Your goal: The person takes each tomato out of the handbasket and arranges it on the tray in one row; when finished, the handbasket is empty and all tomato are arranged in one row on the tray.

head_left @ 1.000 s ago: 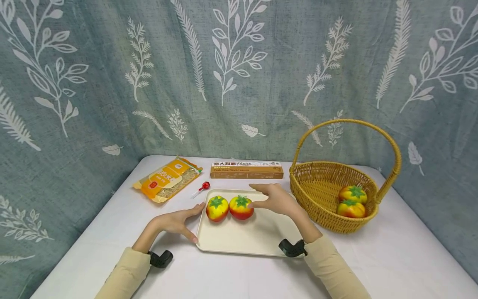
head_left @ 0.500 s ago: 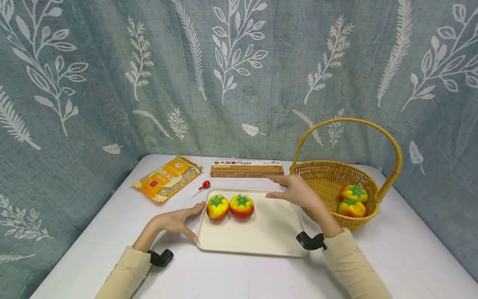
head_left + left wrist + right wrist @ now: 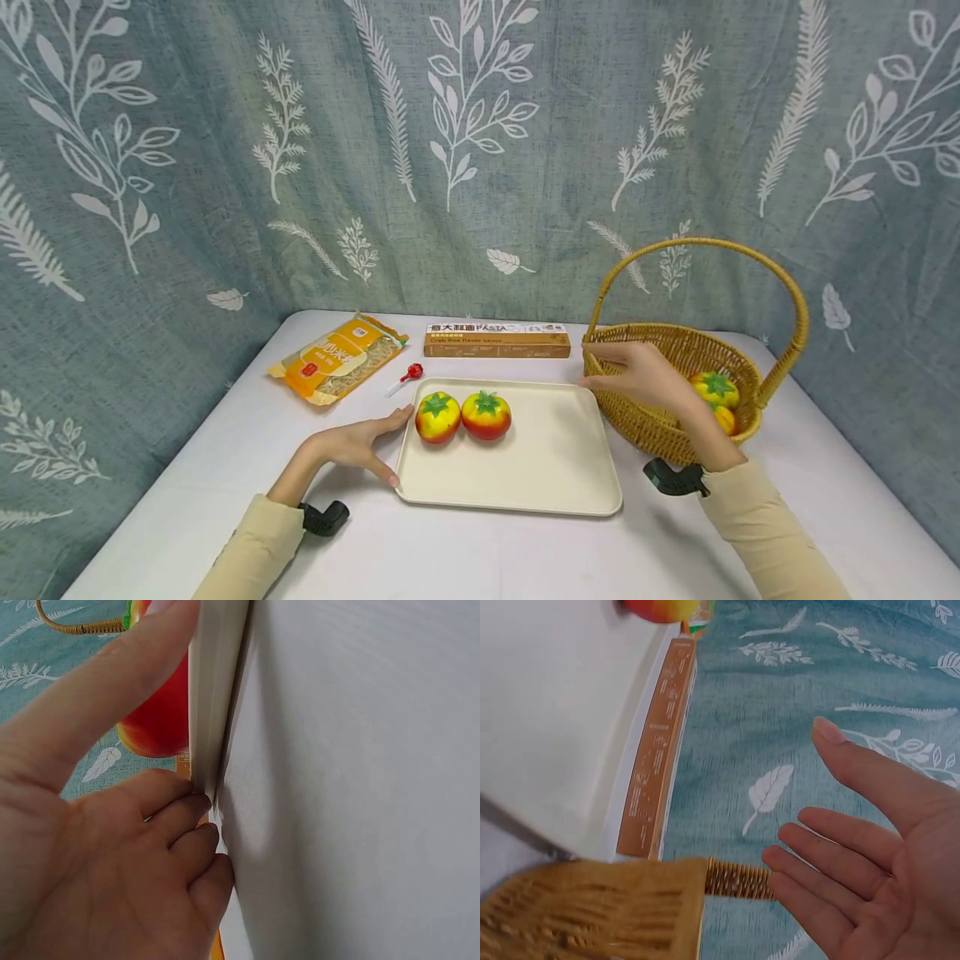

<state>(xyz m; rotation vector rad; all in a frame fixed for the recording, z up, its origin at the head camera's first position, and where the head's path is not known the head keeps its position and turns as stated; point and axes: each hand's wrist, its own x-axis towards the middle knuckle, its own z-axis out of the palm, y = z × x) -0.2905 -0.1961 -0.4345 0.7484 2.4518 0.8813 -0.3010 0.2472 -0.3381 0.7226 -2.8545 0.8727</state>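
Observation:
A cream tray (image 3: 517, 467) lies on the table with two red-and-yellow, tomato-like fruits, a left one (image 3: 437, 417) and a right one (image 3: 486, 416), side by side near its back left. My left hand (image 3: 348, 446) touches the tray's left edge, thumb and fingers spread along it; the left wrist view shows the thumb over the rim. Raised by the left rim of the wicker basket (image 3: 637, 425), my right hand (image 3: 645, 375) has extended fingers and holds nothing. Inside the basket are two more such fruits (image 3: 712, 387), partly hidden by my right hand and wrist.
Behind the tray stands a brown-and-white pasta box (image 3: 497, 342). An orange food packet (image 3: 339, 360) and a red lollipop (image 3: 411, 374) lie at the back left. The basket's tall handle (image 3: 701, 242) arches upward. A patterned curtain (image 3: 480, 167) surrounds the table.
My right hand has moved right, from beside the right fruit on the tray to the basket's left side. My left hand, the tray and its fruits stay put.

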